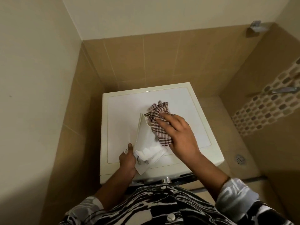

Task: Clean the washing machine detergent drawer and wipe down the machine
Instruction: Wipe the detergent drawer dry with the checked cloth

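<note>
Nearest the camera is the person's black-and-white patterned shirt (162, 205), with both forearms reaching forward out of pushed-up sleeves. The left hand (127, 161) grips the near end of the white detergent drawer (146, 140). Its fingers are curled around the drawer's left edge, with the thumb tip showing on top.

The drawer lies over the front part of the top of the washing machine (123, 114). It is angled so that its near corner overhangs the front edge and its far, narrower end points away and slightly upward. Whether the far end touches the top cannot be told.

The right hand (180, 135) comes in from the right and lies over a brown-and-white checked cloth (156, 111). Its fingers are spread and nearly straight, pressing the cloth down rather than closing around it. The cloth is bunched against the far right side of the drawer and spills past it onto the machine's top.

Below the machine's front edge, a dark strip of the front panel and a chrome part are partly visible above the shirt.

Beyond the machine, tan wall tiles (154, 62) rise to a pale painted wall. On the right, a round floor drain (240, 158) sits in the tiled floor beside the machine. A mosaic strip (263, 108) runs diagonally across the right-hand wall, with a metal fitting (284, 90) near it.
</note>
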